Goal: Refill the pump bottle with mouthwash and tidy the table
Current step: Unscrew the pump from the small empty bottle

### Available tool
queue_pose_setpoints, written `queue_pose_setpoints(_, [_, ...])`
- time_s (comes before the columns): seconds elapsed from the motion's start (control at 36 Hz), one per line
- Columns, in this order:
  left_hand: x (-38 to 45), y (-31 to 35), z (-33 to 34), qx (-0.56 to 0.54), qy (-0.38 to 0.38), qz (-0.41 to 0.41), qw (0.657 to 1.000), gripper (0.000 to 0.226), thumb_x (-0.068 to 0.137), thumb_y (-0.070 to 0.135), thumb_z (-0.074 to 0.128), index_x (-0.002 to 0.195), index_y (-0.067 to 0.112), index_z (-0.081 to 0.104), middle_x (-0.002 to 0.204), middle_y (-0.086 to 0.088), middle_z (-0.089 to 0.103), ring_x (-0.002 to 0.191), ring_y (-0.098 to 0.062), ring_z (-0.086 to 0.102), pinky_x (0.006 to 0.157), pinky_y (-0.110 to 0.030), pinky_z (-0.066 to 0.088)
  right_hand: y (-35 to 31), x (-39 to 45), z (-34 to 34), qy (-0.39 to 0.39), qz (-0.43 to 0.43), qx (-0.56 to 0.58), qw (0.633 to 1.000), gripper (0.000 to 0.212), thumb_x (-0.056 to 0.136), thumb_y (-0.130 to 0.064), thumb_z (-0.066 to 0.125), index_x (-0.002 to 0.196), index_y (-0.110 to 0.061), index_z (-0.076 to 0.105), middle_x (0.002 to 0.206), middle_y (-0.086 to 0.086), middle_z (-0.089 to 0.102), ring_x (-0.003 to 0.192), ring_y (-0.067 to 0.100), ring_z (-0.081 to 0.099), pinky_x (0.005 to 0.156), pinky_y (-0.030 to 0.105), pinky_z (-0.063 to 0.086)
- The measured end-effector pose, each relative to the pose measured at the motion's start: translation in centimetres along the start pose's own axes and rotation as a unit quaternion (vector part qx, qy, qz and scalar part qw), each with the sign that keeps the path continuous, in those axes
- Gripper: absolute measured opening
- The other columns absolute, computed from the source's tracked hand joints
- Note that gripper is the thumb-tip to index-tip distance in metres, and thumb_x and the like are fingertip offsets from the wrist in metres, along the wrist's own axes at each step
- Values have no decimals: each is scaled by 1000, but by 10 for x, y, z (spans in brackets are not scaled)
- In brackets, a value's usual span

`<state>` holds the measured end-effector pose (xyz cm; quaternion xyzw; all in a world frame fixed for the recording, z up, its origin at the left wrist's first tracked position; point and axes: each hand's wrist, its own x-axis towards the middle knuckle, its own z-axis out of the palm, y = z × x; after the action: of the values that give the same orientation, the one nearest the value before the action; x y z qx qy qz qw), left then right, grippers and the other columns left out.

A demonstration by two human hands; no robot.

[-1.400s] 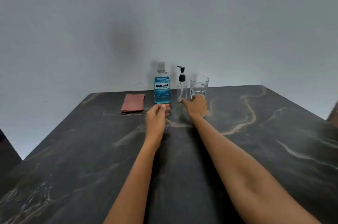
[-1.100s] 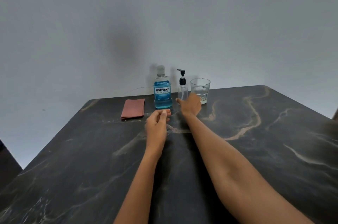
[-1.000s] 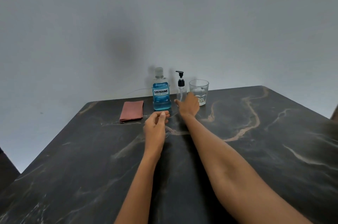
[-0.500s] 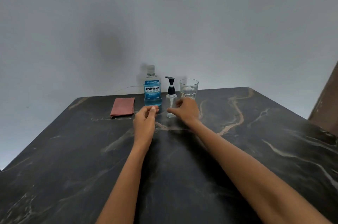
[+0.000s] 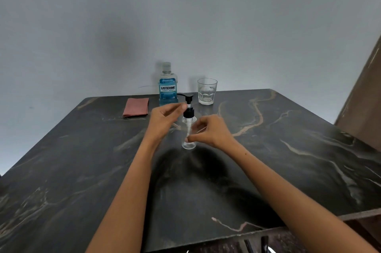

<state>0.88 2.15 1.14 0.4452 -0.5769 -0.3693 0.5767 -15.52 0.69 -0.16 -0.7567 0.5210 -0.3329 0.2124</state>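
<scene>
Right hand (image 5: 212,131) grips the clear body of a small transparent plastic pump bottle (image 5: 189,129), its fingers and thumb curled round the lower half. The bottle stands upright at the middle of the dark marble-patterned table (image 5: 288,160), with its round base on or just above the surface; contact cannot be confirmed. A black screw collar and black pump head (image 5: 188,101) top the bottle, the nozzle pointing to the viewer's left. A thin dip tube shows through the clear wall, and the bottle looks empty.

Left hand (image 5: 165,118) is raised beside the pump, its fingers loosely curled and its fingertips (image 5: 182,106) meeting the white stem just below the pump head. Whether these fingertips pinch the stem or merely touch it cannot be told.

At the far edge of the table, close to the plain grey wall (image 5: 185,15), stands a tall clear bottle of blue mouthwash (image 5: 168,85) with a blue label and its cap on. A faceted clear drinking glass (image 5: 207,91) stands to the right of this bottle, apart from it. A folded pink cloth (image 5: 136,107) lies flat to the left of the mouthwash bottle. The pump bottle is well in front of all three, nearer the person. A brown wooden surface (image 5: 362,108) rises at the right edge of the view.
</scene>
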Motion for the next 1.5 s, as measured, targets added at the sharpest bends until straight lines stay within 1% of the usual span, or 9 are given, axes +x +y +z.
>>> queue_pose_setpoints(0.17, [-3, 3, -5, -16, -30, 16, 999, 47, 68, 35, 74, 107, 10, 73, 99, -3, 75, 96, -14, 70, 85, -25, 55, -4, -12, 2, -2, -17, 55, 998, 39, 61, -26, 86, 95, -13, 72, 87, -1, 73, 79, 7, 68, 78, 25, 58])
queue_pose_setpoints(0.33, [-1, 3, -7, -21, -39, 14, 999, 44, 72, 26, 75, 110, 4, 71, 102, -7, 75, 97, -16, 70, 90, -28, 54, -3, -15, 2, -15, -46, 46, 998, 51, 64, -34, 85, 107, -12, 69, 97, -3, 71, 84, 1, 65, 77, 12, 52])
queue_pose_setpoints(0.56, [-3, 3, -10, -20, -51, 24, 998, 46, 68, 33, 76, 107, 8, 73, 101, -5, 75, 99, -17, 70, 92, -33, 54, -6, -17, 5, -16, -26, 172, 985, 47, 67, -20, 84, 109, -11, 66, 98, 4, 73, 91, 11, 70, 87, 27, 56])
queue_pose_setpoints(0.69, [-2, 3, -15, -12, -109, 10, 994, 47, 69, 34, 77, 113, 20, 70, 121, 2, 68, 115, -10, 62, 102, -31, 48, -4, -17, 5, -8, -19, 178, 984, 40, 68, -23, 83, 102, -9, 68, 96, 4, 73, 93, 13, 69, 91, 33, 54])
queue_pose_setpoints(0.86, [-4, 4, -9, -3, -138, 12, 990, 42, 81, 23, 71, 122, 16, 65, 118, 3, 70, 114, -11, 63, 101, -31, 48, -2, -16, 5, -13, 3, 222, 975, 43, 70, -15, 81, 108, -4, 66, 104, 10, 72, 100, 20, 68, 96, 42, 52])
queue_pose_setpoints(0.94, [-4, 4, -5, -6, -124, 22, 992, 35, 85, 15, 69, 120, 13, 67, 113, 1, 72, 109, -11, 66, 97, -27, 50, -2, -17, 5, -13, 7, 233, 972, 42, 71, -11, 80, 109, -1, 65, 103, 13, 71, 99, 23, 68, 95, 42, 52])
queue_pose_setpoints(1.08, [-5, 6, -1, -15, -93, 34, 995, 31, 85, 11, 68, 116, 6, 69, 108, -6, 74, 104, -17, 68, 95, -28, 51, -3, -18, 0, -3, -8, 241, 970, 40, 72, -11, 80, 107, -1, 66, 100, 11, 72, 96, 20, 69, 85, 26, 56])
queue_pose_setpoints(1.36, [-7, 8, 9, -19, -24, 52, 998, 26, 81, 10, 72, 107, 3, 72, 99, -8, 75, 94, -14, 70, 86, -23, 53, -7, -21, -2, 11, -26, 199, 980, 40, 72, -19, 80, 106, -3, 66, 99, 8, 72, 93, 17, 69, 89, 32, 55])
queue_pose_setpoints(1.5, [-10, 8, 13, -15, 8, 70, 997, 26, 77, 11, 77, 101, 5, 74, 94, -6, 76, 92, -15, 72, 83, -24, 55, -6, -22, -3, 50, -26, 185, 981, 37, 65, -25, 85, 95, -10, 69, 87, 2, 72, 82, 11, 69, 75, 18, 56])
